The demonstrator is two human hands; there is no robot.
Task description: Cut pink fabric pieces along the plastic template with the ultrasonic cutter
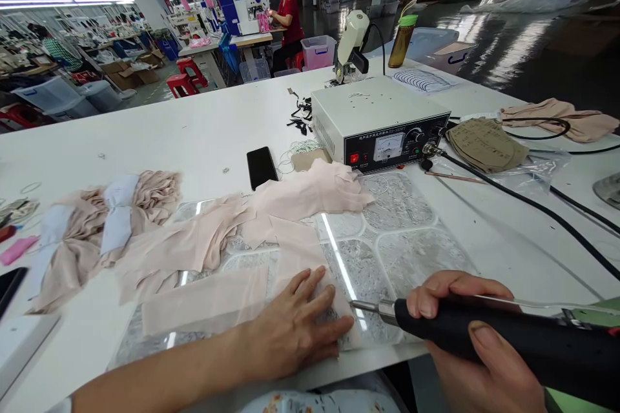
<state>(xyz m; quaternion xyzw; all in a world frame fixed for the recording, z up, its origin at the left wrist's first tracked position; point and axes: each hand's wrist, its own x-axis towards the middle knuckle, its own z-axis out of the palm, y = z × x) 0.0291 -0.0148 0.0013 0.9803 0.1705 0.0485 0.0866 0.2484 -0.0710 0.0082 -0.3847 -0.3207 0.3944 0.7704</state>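
Observation:
My left hand lies flat with fingers spread on a thin strip of pale pink fabric, pressing it to a glossy stone-patterned mat. In my right hand is a black handheld ultrasonic tool, fingers wrapped round its body. Its metal tip points left and ends at the strip's edge, close beside my left fingertips; whether it touches the fabric I cannot tell. Left of my hand lies another sheer pink strip. A heap of pink pieces stretches across the mat's far side.
Behind the mat stands a generator box with dials and a black cable curving right. A phone lies beside it. Banded fabric bundles are at left, brown fabric pieces at right. Another person sits at a sewing machine beyond.

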